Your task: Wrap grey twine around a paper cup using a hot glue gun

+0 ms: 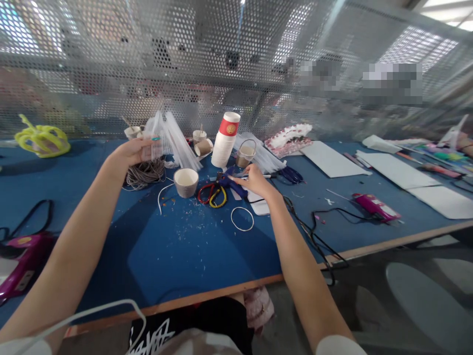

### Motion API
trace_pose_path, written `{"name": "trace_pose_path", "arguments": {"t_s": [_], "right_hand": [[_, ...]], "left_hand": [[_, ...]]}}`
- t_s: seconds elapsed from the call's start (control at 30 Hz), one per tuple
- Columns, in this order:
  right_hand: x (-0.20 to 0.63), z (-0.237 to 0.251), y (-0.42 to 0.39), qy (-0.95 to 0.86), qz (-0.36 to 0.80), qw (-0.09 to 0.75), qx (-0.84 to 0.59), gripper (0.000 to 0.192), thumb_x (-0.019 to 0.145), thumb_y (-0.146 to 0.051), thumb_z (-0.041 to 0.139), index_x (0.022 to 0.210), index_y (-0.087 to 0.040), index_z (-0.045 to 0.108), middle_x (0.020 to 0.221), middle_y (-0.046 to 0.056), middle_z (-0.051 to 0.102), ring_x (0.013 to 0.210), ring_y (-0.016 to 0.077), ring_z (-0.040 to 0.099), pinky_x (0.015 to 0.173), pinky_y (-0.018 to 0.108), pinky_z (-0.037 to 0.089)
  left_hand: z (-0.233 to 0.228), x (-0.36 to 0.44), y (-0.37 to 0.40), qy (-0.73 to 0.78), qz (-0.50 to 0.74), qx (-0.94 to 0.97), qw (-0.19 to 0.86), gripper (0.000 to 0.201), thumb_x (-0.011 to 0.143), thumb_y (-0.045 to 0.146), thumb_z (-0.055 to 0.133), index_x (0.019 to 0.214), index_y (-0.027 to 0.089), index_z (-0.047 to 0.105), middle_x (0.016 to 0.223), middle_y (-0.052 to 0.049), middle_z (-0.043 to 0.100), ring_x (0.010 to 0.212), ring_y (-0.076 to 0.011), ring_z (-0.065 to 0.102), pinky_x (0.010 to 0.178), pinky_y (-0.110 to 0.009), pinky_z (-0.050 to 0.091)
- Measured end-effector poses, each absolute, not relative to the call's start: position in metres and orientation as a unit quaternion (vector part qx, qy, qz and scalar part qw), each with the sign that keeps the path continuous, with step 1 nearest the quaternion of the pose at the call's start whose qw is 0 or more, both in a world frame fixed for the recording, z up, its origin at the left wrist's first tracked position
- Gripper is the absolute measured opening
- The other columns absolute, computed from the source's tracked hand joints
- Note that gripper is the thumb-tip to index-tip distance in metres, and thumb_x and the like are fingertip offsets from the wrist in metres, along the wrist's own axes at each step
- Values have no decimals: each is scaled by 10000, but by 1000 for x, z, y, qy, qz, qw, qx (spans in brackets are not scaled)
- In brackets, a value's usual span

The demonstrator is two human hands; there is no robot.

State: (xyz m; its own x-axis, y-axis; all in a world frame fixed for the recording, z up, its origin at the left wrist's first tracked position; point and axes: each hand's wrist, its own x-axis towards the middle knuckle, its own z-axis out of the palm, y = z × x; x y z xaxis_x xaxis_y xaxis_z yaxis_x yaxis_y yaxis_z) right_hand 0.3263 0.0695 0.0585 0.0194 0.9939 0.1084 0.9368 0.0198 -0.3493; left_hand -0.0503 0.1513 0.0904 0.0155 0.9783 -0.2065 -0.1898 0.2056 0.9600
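Observation:
My right hand (254,181) is closed around the handle of a blue hot glue gun (231,181), which rests low over the table. Beside it lie scissors (217,196) with one red and one yellow loop. My left hand (140,149) reaches to a pile of clear glue sticks (181,143), fingers stretched out against it; some fingertips are hidden. Below that hand sits a coil of grey-brown cord (144,173). Between my hands stands a small cup wrapped in pale cord (186,183). A thin white ring (242,219) lies nearer to me.
A stack of paper cups (224,140) and a small handled basket (246,153) stand behind. White boards (334,159) lie to the right, near a magenta tool (376,207) with black cable. Another magenta device (25,264) is at left, below a yellow woven piece (42,139). Perforated metal screen (221,64) behind.

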Motion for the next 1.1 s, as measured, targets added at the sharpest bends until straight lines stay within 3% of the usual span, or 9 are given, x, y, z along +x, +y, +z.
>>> {"name": "trace_pose_path", "arguments": {"t_s": [0.13,0.37,0.57,0.67,0.77,0.87,0.93,1.1], "right_hand": [[336,62,68,-650,45,126,-748,536,767,-333,722,1141,-68,443,1271,284,497,1291,446,433,1059,534,336],[331,57,69,-600,60,86,-793,790,615,-331,786,1249,-127,361,1339,256,458,1309,463,420,1017,557,384],[335,64,68,-558,71,95,-822,938,527,-273,861,1297,-132,343,1378,287,414,1321,515,393,1003,644,369],[332,76,62,-543,61,102,-832,864,571,-207,845,1289,-124,372,1378,327,405,1317,527,385,980,666,382],[305,85,47,-571,27,122,-811,641,717,-254,760,1240,-80,432,1341,330,437,1324,495,375,1016,618,386],[259,82,25,-658,-19,143,-739,335,894,-295,564,1130,-62,517,1160,297,565,1194,431,510,1003,572,411],[229,73,12,-691,45,114,-712,337,938,-355,495,1104,-66,545,1085,277,603,1080,385,589,931,513,474],[201,56,4,-663,80,95,-738,492,849,-357,609,1162,15,540,1151,354,586,1128,432,584,900,514,501]], "left_hand": [[95,-52,149,501,495,395,590,231,906,40,526,1059,148,662,695,4,717,664,-102,653,696,-237,542],[99,-53,146,502,499,395,586,271,910,17,483,1072,132,668,686,3,710,626,-104,644,693,-245,541],[102,-50,143,499,499,395,588,234,901,26,514,1028,139,675,739,-6,725,688,-110,647,804,-286,545],[104,-48,141,503,502,389,586,208,904,31,515,939,158,675,717,8,718,702,-108,634,825,-293,534],[107,-48,140,509,503,385,582,216,904,31,508,885,172,671,699,7,713,717,-114,627,826,-293,528],[109,-49,140,513,501,389,578,188,894,42,538,861,173,669,701,-1,710,716,-116,624,801,-289,531],[111,-50,140,513,500,395,574,153,887,55,568,859,170,665,695,1,704,706,-107,617,778,-271,535],[114,-49,137,513,502,407,565,159,899,52,549,904,169,655,693,7,699,709,-97,610,752,-248,536]]}}
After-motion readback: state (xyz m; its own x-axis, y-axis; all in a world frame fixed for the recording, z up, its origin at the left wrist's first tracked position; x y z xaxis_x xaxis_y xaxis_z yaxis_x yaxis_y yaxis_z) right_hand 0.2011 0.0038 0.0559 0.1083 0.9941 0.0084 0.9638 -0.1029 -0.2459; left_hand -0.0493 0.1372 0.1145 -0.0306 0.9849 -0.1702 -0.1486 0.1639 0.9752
